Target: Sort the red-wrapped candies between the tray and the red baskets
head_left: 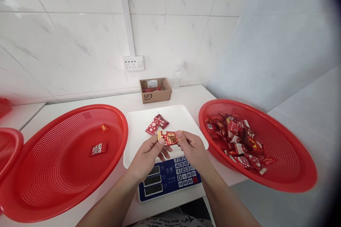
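Two bare hands meet at the middle of the view, and I'll call that the centre of the dial! Nearest, at six o'clock, a grey patterned garment (170, 220) is cut off by the bottom edge. Just above it, the blue keypad panel (170, 190) has three dark windows at seven o'clock; no digits can be made out, and the right wrist hides some keys at five.

Now the grip: the left hand (146, 156) pinches one end of a small glossy red-and-gold packet (170, 137), and the right hand (193, 149) pinches the other. Good form here, I'd say, is light thumbs near the ends, the packet level, the gold emblem clear of the fingers and no hard pull on the seams. The packet's underside is out of sight, and so are most of the fingertips behind it.

Beneath the hands lies the scale's flat white pan (185, 118), and on it, at ten o'clock, two red patterned packets (157, 124) overlap; keeping the knuckles off that pan seems wise. Over at three, a round red plastic basket (290, 149) carries a heap of mixed red packets (239, 142), the lower ones buried. At nine, a wider red mesh basket (71, 161) has an orange packet (104, 128) and a red-and-white one (98, 149); beyond it, another red basket (9, 149) is chopped by the frame.

Farthest, at twelve, stand an open brown cardboard box (157, 96), its red contents mostly hidden, and a clear plastic bottle (176, 78), faint against white tiles (186, 39).
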`<state>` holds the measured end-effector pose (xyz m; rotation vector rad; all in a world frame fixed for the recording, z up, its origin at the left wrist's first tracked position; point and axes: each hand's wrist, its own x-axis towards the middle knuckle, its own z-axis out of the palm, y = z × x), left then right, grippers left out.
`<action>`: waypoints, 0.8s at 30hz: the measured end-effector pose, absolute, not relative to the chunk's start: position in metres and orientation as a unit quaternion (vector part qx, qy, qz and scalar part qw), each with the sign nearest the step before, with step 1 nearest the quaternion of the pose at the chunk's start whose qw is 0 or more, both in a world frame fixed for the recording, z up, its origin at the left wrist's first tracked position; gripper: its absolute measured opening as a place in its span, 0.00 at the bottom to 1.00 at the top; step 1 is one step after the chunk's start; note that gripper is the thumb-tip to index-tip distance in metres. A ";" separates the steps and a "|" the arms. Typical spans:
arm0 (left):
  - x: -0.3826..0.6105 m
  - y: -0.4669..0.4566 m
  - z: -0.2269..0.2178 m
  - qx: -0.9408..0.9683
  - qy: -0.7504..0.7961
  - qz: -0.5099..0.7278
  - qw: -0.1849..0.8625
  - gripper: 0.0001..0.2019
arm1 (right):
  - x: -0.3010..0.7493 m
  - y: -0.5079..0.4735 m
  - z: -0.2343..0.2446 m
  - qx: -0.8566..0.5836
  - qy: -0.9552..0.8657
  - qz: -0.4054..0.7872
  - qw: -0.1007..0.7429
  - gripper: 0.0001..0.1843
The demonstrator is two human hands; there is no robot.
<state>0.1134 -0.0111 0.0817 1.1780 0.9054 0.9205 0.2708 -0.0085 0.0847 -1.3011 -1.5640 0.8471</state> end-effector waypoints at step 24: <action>0.113 -0.008 0.083 0.546 0.415 0.405 0.605 0.16 | 0.271 -0.007 0.085 -0.514 -0.629 0.369 0.452 0.24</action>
